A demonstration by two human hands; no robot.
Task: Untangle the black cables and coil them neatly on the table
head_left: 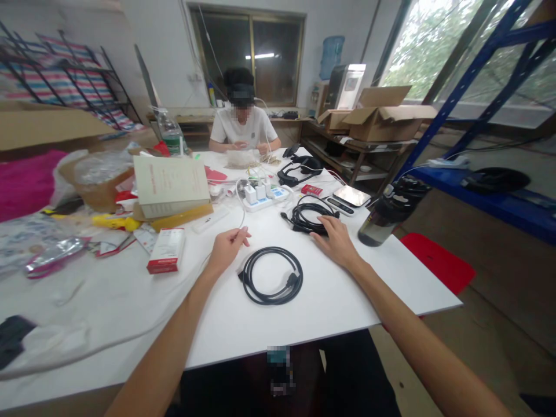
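A black cable (273,301), wound into a neat round coil with its plugs on the ring, lies flat on the white table in front of me. Just beyond its left side is my left hand (226,248), fingers curled together, with nothing visible in them. My right hand (336,242) rests at the near edge of a looser pile of black cables (304,213). Its fingers are spread and reach onto the pile; whether they grip a strand is hidden.
A dark bottle (382,217) stands right of my right hand. Beyond the cables are a power strip (260,202), a scale (351,196) and a black headset (299,171). At left are a red-white box (166,250) and clutter. Across the table sits a person (243,127).
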